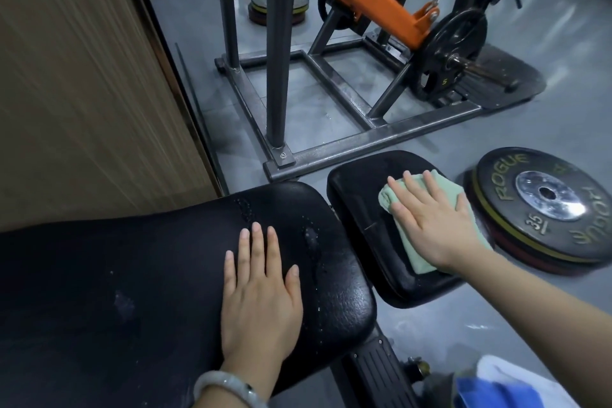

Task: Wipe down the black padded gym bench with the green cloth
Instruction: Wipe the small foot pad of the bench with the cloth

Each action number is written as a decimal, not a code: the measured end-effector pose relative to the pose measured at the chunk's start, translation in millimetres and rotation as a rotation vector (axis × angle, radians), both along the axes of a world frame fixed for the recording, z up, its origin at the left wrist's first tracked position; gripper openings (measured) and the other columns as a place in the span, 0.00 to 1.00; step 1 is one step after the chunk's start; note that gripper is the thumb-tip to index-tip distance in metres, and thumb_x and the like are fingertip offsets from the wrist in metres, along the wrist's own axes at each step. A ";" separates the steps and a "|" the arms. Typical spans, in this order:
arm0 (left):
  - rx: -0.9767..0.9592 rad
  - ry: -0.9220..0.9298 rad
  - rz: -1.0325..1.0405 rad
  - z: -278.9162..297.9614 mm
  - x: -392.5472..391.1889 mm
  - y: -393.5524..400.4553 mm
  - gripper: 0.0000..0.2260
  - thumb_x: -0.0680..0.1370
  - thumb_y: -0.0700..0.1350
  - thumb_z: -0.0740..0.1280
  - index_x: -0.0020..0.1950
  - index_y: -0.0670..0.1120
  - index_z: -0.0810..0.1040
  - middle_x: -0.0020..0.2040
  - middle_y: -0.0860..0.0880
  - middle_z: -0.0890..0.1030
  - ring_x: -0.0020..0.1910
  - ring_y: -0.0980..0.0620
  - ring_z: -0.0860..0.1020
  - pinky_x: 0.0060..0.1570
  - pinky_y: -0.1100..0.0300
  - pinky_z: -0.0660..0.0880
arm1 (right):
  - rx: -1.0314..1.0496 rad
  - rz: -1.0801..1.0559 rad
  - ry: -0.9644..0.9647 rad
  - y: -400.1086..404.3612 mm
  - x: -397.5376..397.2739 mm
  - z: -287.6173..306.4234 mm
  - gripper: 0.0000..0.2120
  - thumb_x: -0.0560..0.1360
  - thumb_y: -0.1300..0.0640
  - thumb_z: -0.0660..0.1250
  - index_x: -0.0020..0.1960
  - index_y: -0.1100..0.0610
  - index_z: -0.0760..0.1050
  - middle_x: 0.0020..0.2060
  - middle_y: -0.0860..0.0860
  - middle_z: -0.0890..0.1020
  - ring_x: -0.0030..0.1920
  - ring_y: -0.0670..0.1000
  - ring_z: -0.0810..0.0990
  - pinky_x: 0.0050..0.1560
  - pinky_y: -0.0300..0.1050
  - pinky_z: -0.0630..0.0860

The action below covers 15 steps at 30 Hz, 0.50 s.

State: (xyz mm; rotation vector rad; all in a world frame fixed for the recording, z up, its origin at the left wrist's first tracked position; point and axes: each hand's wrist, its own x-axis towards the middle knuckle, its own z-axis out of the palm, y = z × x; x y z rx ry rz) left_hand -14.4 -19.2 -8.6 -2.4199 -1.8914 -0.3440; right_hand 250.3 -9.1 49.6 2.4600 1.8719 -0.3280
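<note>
The black padded bench has two pads: a long back pad (pixel 139 281) across the lower left and a smaller seat pad (pixel 357 205) to its right. Wet streaks and droplets run down the back pad near its right end. My left hand (pixel 261 295) rests flat on the back pad with straight fingers. My right hand (pixel 430 225) presses the folded green cloth (pixel 422 260) flat onto the seat pad, fingers spread over it. The cloth sticks out past my fingertips and below my wrist.
A black Rogue weight plate (pixel 546 205) lies on the grey floor right of the seat pad. A steel machine frame (pixel 331 146) with an orange arm (pixel 384 0) and a loaded plate (pixel 447 53) stands behind. A wooden panel (pixel 82 83) rises at left. Blue and white fabric (pixel 496 387) sits bottom right.
</note>
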 end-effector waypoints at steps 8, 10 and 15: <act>0.008 0.003 0.006 -3.7 1.2 0.3 0.30 0.83 0.55 0.39 0.74 0.39 0.67 0.75 0.42 0.65 0.75 0.45 0.61 0.70 0.47 0.55 | -0.006 -0.101 0.035 29.7 -2.6 0.6 0.23 0.82 0.41 0.38 0.77 0.35 0.43 0.78 0.41 0.44 0.78 0.48 0.38 0.70 0.71 0.41; 0.010 0.003 0.007 -2.9 1.4 -0.1 0.30 0.83 0.55 0.39 0.74 0.39 0.67 0.74 0.41 0.66 0.75 0.45 0.62 0.70 0.47 0.55 | -0.005 -0.085 0.024 36.2 -7.3 -0.7 0.23 0.82 0.42 0.38 0.77 0.36 0.43 0.78 0.42 0.44 0.78 0.48 0.38 0.70 0.72 0.41; 0.013 0.003 0.002 -4.2 0.8 -0.3 0.27 0.83 0.54 0.45 0.74 0.39 0.66 0.75 0.41 0.64 0.75 0.45 0.61 0.70 0.47 0.54 | -0.008 -0.026 0.014 41.2 -14.8 -1.4 0.23 0.82 0.42 0.39 0.77 0.36 0.42 0.78 0.42 0.43 0.78 0.48 0.38 0.71 0.71 0.41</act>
